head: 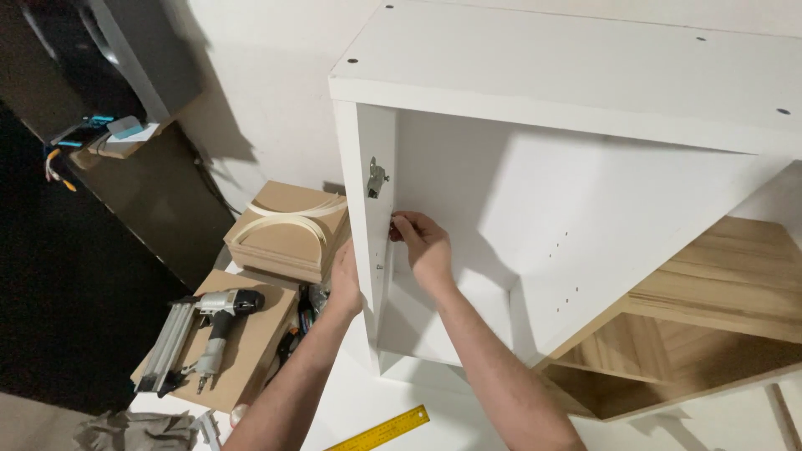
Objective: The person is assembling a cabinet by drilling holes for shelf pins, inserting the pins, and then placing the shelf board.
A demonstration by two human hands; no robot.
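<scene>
Your right hand (422, 242) pinches something small, hidden, against the white cabinet (585, 75) side panel below the metal hinge plate (377, 179); your left hand (345, 284) grips the panel's outer face.

White worktop (359, 401), white cabinet carcass (585, 75) standing on it, yellow ruler (380, 432), brown boards (251, 334), wooden cabinet (710, 317)

We see bright overhead light on the white cabinet (568, 75), which casts a hard diagonal shadow across its inside. The left side falls into darkness, and the focus looks slightly soft throughout.
</scene>
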